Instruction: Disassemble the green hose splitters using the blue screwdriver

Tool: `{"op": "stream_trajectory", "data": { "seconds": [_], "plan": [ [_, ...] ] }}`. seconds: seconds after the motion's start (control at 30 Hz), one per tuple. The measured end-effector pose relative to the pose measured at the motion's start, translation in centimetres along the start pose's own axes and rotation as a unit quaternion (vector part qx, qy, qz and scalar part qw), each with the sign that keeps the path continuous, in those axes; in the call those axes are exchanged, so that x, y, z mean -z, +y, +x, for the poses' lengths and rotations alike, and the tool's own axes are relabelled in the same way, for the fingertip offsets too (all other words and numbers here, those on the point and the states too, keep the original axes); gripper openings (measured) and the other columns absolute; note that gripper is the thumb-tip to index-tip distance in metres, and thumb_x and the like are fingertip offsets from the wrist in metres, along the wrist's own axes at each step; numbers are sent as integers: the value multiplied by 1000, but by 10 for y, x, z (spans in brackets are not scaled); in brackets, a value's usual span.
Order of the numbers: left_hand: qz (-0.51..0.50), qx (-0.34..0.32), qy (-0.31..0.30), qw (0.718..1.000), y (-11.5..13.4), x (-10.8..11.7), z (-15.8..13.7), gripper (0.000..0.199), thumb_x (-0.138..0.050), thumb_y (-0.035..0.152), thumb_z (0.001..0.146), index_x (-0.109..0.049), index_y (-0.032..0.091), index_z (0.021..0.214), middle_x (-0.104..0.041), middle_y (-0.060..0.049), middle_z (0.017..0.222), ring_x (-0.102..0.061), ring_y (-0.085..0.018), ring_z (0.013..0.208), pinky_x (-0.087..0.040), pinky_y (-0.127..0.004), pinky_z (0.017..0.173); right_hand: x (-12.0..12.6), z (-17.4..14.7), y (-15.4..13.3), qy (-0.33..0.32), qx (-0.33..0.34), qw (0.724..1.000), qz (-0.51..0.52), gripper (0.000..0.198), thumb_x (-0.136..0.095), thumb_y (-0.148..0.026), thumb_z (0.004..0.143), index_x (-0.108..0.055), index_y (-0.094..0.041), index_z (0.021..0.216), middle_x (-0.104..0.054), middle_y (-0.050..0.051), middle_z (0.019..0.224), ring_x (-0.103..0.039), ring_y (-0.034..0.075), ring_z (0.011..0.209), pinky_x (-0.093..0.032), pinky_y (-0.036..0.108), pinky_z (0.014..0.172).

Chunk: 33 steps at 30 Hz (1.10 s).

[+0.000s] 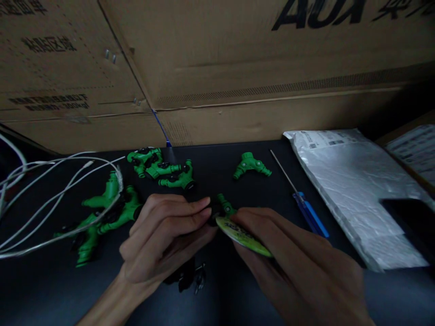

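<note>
Between my hands is a green Y-shaped hose connector (224, 206) with a dark end, mostly covered by fingers. My left hand (166, 240) is closed, with thumb and fingers pinched at that dark end. Closed as well, my right hand (295, 258) grips a flat, oval, yellow-green piece (245, 238) with dark print; its kind is unclear. The oval's tip touches or nearly touches the connector where the left fingertips are. Below my left hand lie small black parts (186, 275), partly hidden by it. Another green Y connector (251, 165) lies just beyond my hands.
Several green connectors (112, 206) lie at the left, with white cables (73, 181) looped over some. More green connectors (159, 167) sit near the cardboard box (217, 54) at the back. Rightward are a blue-handled screwdriver (310, 215), a silver mailer (353, 190) and a dark phone-like slab (411, 224).
</note>
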<state>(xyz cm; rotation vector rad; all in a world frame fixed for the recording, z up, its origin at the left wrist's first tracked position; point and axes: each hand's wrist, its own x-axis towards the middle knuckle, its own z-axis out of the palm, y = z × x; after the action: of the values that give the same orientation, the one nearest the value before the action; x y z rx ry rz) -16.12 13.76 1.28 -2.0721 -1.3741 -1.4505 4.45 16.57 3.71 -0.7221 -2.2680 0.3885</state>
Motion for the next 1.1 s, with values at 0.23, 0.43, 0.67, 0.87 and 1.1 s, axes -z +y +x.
{"op": "stream_trajectory", "data": {
  "seconds": [0.23, 0.43, 0.67, 0.87, 1.1],
  "plan": [
    [-4, -34, 17, 999, -4, -2, -9, 23, -88, 9, 78, -73, 15, 95, -82, -4, 99, -75, -15, 80, -64, -27, 66, -4, 9, 7, 18, -14, 997, 76, 15, -60, -11, 99, -64, -20, 109, -76, -1, 97, -75, 8, 84, -59, 12, 79],
    [-5, -27, 38, 999, -3, -3, -12, 21, -86, 6, 78, -75, 18, 92, -82, 0, 97, -76, -16, 80, -66, -28, 64, 3, 9, 8, 17, -36, 995, 95, 29, -61, -5, 94, -63, -25, 115, -78, -3, 103, -77, 9, 88, -61, 12, 78],
    [-9, -61, -26, 998, -7, 3, -9, 28, -84, 7, 81, -76, 20, 104, -82, -1, 105, -77, -16, 86, -66, -27, 70, 3, 10, 9, -29, -43, 993, 102, 37, -52, 5, 89, -63, -22, 112, -74, -3, 94, -75, 10, 84, -59, 15, 77],
    [-19, -47, -53, 997, -4, 5, -4, 25, -85, 7, 81, -75, 15, 102, -81, -3, 102, -75, -17, 86, -64, -29, 71, 2, 6, 8, -34, -40, 997, 54, 32, -57, 3, 89, -62, -22, 108, -75, 0, 100, -75, 13, 90, -59, 18, 71],
    [-30, -17, -41, 999, 1, 4, 1, 20, -83, 14, 84, -73, 19, 100, -81, -4, 95, -75, -20, 80, -62, -33, 62, -4, 3, 3, -13, -34, 998, 59, 31, -58, -3, 95, -63, -22, 119, -77, 1, 104, -76, 15, 95, -63, 22, 80]
  ]
}}
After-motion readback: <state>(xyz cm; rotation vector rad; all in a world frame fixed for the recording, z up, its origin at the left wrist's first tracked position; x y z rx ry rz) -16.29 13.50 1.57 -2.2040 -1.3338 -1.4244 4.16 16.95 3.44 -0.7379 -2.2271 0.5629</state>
